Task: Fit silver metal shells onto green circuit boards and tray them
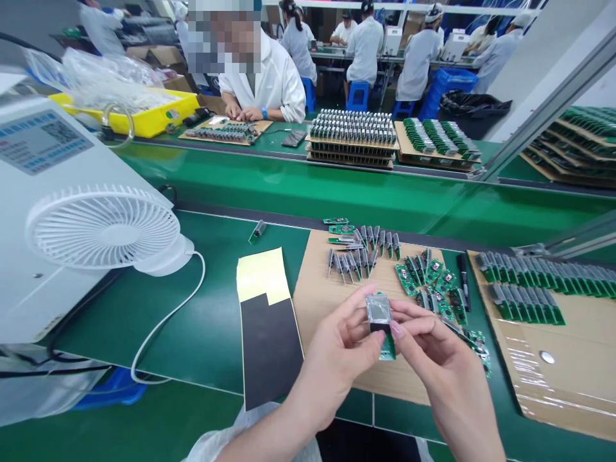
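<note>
Between my two hands is a small green circuit board with a square grey display (pixel 379 309), its screen facing up at me. My left hand (pixel 344 337) grips its left side, thumb on the dark strip below the screen. From the right, my right hand (pixel 433 346) pinches the same board with thumb and fingers. Beneath them lies a cardboard sheet (pixel 317 308). Beyond my hands on that sheet stand several boards with grey displays (pixel 353 262). Bare green circuit boards (pixel 436 279) lie in a loose heap to the right.
On the left, a sheet of black stickers (pixel 269 346) on yellow backing lies near a white fan (pixel 110 231). At right, a second cardboard sheet (pixel 534 378) carries rows of boards and a coin-like silver disc (pixel 547 357). A black pen (pixel 463 279) lies between the sheets. A co-worker (pixel 274 77) sits opposite.
</note>
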The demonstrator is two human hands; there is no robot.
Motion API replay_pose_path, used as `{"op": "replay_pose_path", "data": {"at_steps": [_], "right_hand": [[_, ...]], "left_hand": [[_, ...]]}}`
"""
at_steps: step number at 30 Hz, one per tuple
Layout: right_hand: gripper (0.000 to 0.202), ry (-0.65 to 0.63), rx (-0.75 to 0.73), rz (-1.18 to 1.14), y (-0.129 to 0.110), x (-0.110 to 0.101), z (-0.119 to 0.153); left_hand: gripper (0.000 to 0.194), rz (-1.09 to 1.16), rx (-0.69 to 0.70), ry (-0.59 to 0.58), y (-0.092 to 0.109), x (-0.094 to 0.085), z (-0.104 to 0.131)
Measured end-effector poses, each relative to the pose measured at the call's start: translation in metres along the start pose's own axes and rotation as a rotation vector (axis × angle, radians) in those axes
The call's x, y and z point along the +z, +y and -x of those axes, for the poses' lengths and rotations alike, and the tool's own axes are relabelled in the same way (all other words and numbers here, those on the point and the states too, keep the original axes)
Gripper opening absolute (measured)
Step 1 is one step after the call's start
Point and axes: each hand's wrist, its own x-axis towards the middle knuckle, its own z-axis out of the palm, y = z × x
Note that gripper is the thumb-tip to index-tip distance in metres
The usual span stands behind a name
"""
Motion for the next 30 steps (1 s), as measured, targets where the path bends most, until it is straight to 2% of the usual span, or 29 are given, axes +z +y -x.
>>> {"op": "replay_pose_path", "data": {"at_steps": [18,30], "right_hand": [[0.018,0.019,0.01,0.006,0.002,0.0036,-0.001],[0.018,0.006,0.031,-0.01,0.0013,0.0032,0.0]], "left_hand": [[0.057,0.045,0.003,0.008,-0.0024,-0.0017,-0.0009],[0.062,0.063,-0.021,0.031,0.0005,0.0002,-0.002]]}}
